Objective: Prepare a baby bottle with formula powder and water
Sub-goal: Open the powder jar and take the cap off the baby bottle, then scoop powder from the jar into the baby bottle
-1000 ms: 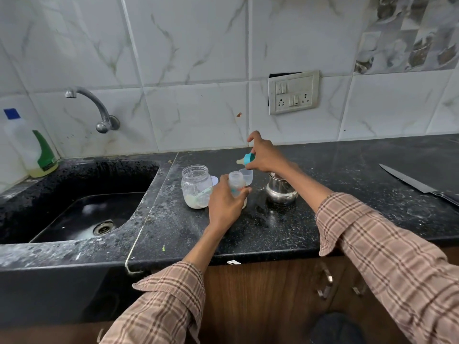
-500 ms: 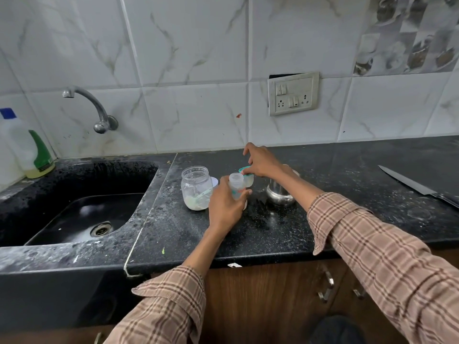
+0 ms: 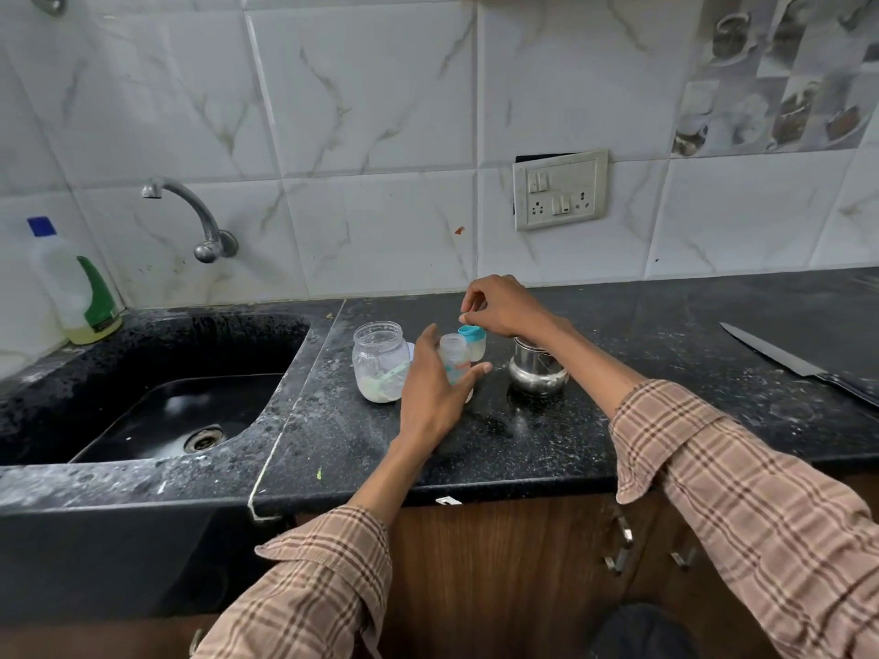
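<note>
A small clear baby bottle (image 3: 454, 352) without its top stands on the black counter (image 3: 547, 444). My left hand (image 3: 430, 397) holds it from the left and front, thumb across its lower part. Just behind the bottle sits the teal-ringed nipple top (image 3: 472, 336) in a clear cap. My right hand (image 3: 499, 306) hovers right above that top, fingers loosely curled, thumb tip close to the teal ring and holding nothing. To the left stands a glass jar (image 3: 380, 361) with pale powder at the bottom and a green scoop inside.
A steel pot (image 3: 537, 373) stands right of the bottle, under my right forearm. A long knife (image 3: 785, 359) lies at the far right. The black sink (image 3: 180, 411), tap (image 3: 190, 211) and a dish soap bottle (image 3: 76, 287) are on the left.
My right hand brought the teal nipple top down from the air, set it in the clear cap behind the bottle and let go. My left hand stayed on the bottle.
</note>
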